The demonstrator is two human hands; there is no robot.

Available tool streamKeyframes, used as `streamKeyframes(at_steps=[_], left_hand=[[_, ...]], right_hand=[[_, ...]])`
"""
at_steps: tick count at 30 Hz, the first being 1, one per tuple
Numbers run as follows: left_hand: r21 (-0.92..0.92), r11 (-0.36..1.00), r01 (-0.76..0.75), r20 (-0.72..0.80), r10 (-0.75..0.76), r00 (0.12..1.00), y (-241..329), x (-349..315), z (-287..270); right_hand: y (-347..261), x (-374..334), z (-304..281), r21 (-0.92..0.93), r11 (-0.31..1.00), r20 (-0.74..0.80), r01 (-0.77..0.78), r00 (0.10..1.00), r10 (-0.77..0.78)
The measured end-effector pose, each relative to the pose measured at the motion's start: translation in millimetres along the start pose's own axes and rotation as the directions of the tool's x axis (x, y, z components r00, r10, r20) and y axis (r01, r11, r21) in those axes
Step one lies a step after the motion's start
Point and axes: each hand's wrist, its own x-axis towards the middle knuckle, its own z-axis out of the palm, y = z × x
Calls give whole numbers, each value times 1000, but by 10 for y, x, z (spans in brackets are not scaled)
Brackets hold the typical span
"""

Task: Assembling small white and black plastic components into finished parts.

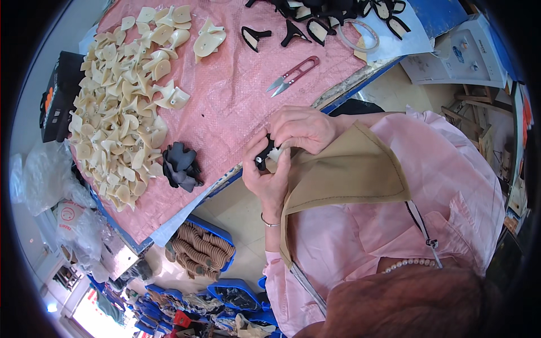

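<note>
A small black piece (262,156) — it looks like a little shoe part — is held between the two hands, just off the near edge of the bench (236,96). The left hand (269,177) is closed around it from below, with the thumb pressed on it, so it is kept from slipping. The right hand (301,128) is curled over the top, and its fingertips are pinched at the piece where a tan cloth piece (349,169) meets it. The two seem to be held tight together so they can be lined up. The tan cloth is spread over the lap, likely so it is kept off the floor.

A thin silver bangle (269,223) is worn on the left wrist.

On the pink bench cover, a pair of red thread snips (293,75) is laid near the hands — close enough to be grabbed fast. A small heap of dark pieces (180,165) is placed to the left. Further left, a big pile of cream-coloured pieces (121,107) is spread out. More black pieces (293,34) are lined up at the far edge.
</note>
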Motion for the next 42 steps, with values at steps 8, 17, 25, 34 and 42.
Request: streamKeyframes(at_steps=[8, 17, 25, 34, 42], left_hand=[[-183, 977, 107, 95, -91, 991, 33, 20, -64], [-191, 963, 190, 223, -146, 964, 38, -33, -100], [-147, 979, 137, 145, -116, 983, 109, 42, -94], [-207, 931, 302, 176, -268, 947, 137, 38, -95], [-63, 969, 240, 239, -219, 946, 52, -41, -182]], right_hand=[[-67, 111, -154, 585, 562, 260, -584, 792, 552], [99, 115, -212, 651, 139, 654, -747, 644, 397], [-34, 101, -284, 103, 974, 287, -201, 944, 164], [89, -124, -87, 101, 993, 56, 56, 997, -61], [-4, -125, 39, 737, 402, 214, -543, 752, 624]])
